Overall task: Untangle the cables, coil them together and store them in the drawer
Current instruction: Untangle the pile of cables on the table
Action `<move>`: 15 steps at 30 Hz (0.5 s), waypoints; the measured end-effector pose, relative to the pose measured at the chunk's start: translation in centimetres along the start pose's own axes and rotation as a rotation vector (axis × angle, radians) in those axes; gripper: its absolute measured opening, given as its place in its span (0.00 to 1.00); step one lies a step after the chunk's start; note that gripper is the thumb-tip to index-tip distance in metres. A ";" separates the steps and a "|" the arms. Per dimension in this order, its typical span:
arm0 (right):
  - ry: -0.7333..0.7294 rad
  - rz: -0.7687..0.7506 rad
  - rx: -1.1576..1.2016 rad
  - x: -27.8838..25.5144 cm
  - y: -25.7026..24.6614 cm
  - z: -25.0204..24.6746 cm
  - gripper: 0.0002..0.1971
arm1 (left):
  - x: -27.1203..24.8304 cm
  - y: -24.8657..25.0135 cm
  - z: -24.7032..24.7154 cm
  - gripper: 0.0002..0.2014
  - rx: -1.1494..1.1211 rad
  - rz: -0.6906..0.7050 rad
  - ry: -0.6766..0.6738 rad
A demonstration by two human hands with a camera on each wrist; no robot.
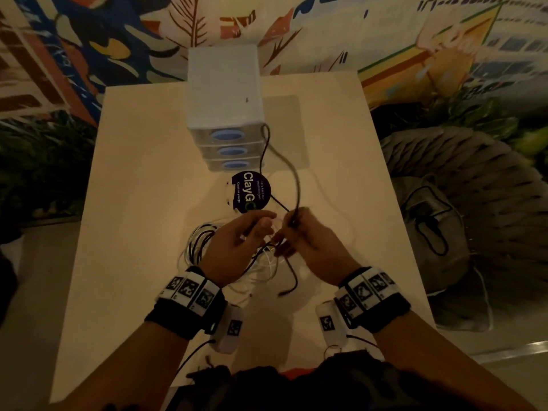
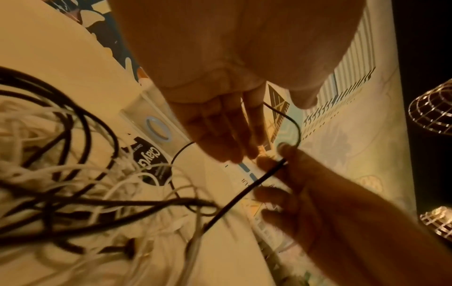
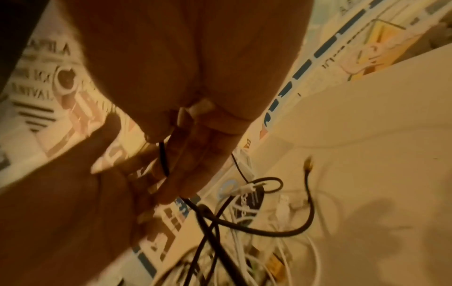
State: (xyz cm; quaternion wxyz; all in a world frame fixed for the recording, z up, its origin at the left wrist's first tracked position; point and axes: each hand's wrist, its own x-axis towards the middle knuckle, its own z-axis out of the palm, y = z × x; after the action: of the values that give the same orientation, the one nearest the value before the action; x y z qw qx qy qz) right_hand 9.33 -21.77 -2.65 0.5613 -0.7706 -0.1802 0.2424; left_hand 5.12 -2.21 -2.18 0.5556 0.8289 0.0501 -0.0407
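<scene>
While tangle (image 1: 237,262) sits near on table (image 1: 133,203), right hand (image 1: 308,241) pinches black cable (image 1: 293,176), lifting loop free; left hand (image 1: 237,238) fingers relaxed, steadying strands. Drawer unit (image 1: 225,137) far, drawers closed.

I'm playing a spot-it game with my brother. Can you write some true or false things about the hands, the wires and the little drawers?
1. The right hand pinches a black cable. True.
2. A drawer of the drawer unit is pulled open. False: all three fronts sit shut.
3. White cables lie mixed with black ones on the table. True.
4. The left hand is flat on the table. False: it is raised by the right hand, over the tangle.
</scene>
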 end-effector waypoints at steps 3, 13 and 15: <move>0.143 -0.065 0.221 0.3 -1.1 -1.6 0.08 | 0.1 -2.4 0.2 0.21 0.305 -0.083 -0.142; 0.457 -0.008 0.516 1.3 -0.5 -6.4 0.14 | -0.2 -5.4 0.2 0.19 0.645 -0.144 -0.203; 0.507 0.000 0.558 1.3 0.1 -6.8 0.15 | -0.3 -5.5 0.0 0.24 0.672 -0.150 -0.227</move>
State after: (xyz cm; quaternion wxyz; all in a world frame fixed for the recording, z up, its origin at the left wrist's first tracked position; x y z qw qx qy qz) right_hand 14.32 -26.40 -1.26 0.7764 -0.6235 0.0375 0.0838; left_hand 4.11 -0.10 -7.20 0.2494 0.9496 0.0327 -0.1873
